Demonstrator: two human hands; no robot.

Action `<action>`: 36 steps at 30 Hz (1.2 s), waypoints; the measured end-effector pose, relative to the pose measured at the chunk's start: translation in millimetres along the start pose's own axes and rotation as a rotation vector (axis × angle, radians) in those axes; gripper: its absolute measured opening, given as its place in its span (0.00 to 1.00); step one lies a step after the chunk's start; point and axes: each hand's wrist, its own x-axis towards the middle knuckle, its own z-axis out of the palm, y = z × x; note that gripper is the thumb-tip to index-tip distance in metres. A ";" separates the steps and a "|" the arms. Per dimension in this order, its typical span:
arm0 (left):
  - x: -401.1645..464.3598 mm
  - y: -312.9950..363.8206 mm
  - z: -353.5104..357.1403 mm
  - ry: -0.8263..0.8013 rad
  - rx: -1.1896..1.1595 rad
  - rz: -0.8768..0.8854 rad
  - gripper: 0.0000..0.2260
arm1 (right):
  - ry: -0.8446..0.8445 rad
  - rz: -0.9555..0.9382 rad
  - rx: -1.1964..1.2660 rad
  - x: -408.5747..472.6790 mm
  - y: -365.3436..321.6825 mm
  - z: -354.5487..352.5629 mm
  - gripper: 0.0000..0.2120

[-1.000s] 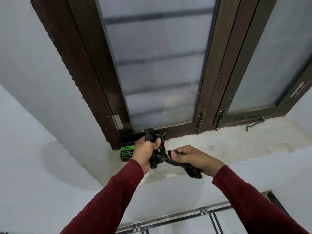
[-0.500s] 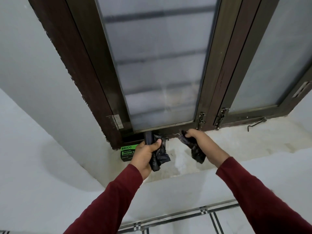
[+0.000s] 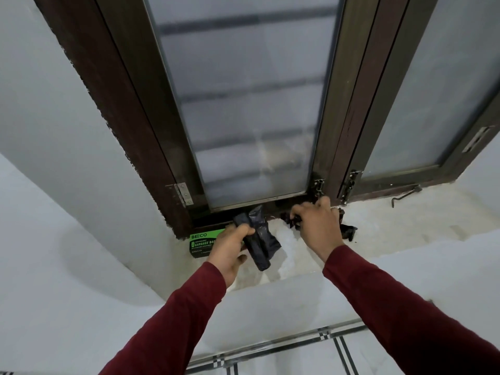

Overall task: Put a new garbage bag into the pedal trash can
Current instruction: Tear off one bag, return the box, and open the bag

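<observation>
My left hand [image 3: 230, 247] grips a black roll of garbage bags [image 3: 258, 239] above the white window sill [image 3: 405, 226]. My right hand [image 3: 318, 226] is closed on a separate crumpled black garbage bag [image 3: 347, 230], held over the sill close to the window frame. The two black pieces are apart, with bare sill between them. A green and black garbage bag box [image 3: 201, 243] lies on the sill just left of my left hand, partly hidden by it. The pedal trash can is not in view.
A dark wooden window frame [image 3: 130, 109] with frosted glass panes [image 3: 243, 104] fills the top. Metal latches [image 3: 349, 185] and a hook [image 3: 404, 194] sit at its base. White wall lies below the sill, and striped floor tiles [image 3: 297, 345] show at the bottom.
One second ago both hands held the black plastic together. The right hand has pulled one bag away from the roll, up and to the right. The left hand stayed near the box with the roll.
</observation>
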 end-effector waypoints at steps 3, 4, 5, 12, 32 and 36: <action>0.4 -0.8 -0.9 -0.018 0.018 0.009 0.07 | 0.077 -0.002 0.094 -4.1 7.0 14.8 0.09; 0.8 -1.0 -0.2 -0.014 0.024 0.016 0.08 | 0.058 0.013 0.103 -6.5 10.6 21.1 0.09; 1.1 -1.2 0.1 -0.004 0.045 0.030 0.09 | 0.016 0.014 0.103 -8.6 14.6 29.2 0.10; 3.5 -1.5 2.1 0.029 0.165 0.074 0.08 | -0.182 0.091 0.291 -31.9 32.2 38.7 0.28; -4.2 9.7 17.5 -0.042 0.106 0.131 0.07 | -0.609 0.473 1.755 -40.6 7.2 -46.5 0.19; -4.3 11.9 11.9 -0.047 0.105 0.110 0.07 | -0.655 0.361 1.601 -37.1 6.9 -51.5 0.23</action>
